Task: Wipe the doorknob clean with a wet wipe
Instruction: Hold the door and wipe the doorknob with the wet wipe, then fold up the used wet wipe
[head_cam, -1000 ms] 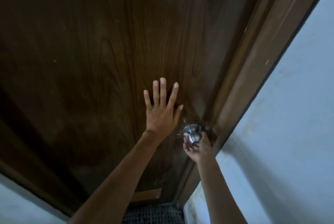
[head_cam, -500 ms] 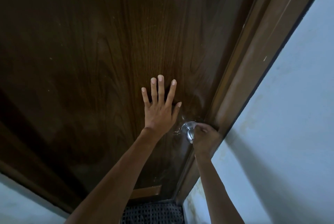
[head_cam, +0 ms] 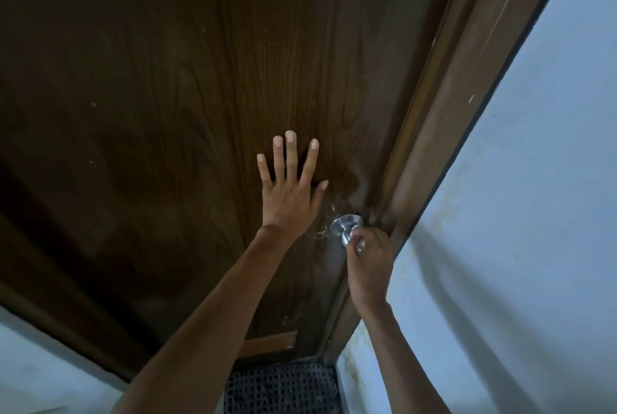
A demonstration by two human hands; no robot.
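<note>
A round silver doorknob [head_cam: 345, 226] sits on the dark brown wooden door [head_cam: 167, 113], close to its right edge. My right hand [head_cam: 369, 261] has its fingers curled round the front of the knob, covering most of it; only the rose plate and part of the neck show. No wet wipe is visible; the fingers hide whatever lies between them and the knob. My left hand [head_cam: 289, 190] lies flat on the door just left of and above the knob, fingers straight and spread.
The brown door frame [head_cam: 444, 119] runs diagonally right beside the knob, with a pale blue wall [head_cam: 517, 213] beyond it. A dark woven mat [head_cam: 283, 387] lies on the floor at the door's foot. More pale wall shows at the lower left.
My right hand has turned from cupping the knob from below, palm up, to wrapping over its front. The left hand has stayed flat on the door.
</note>
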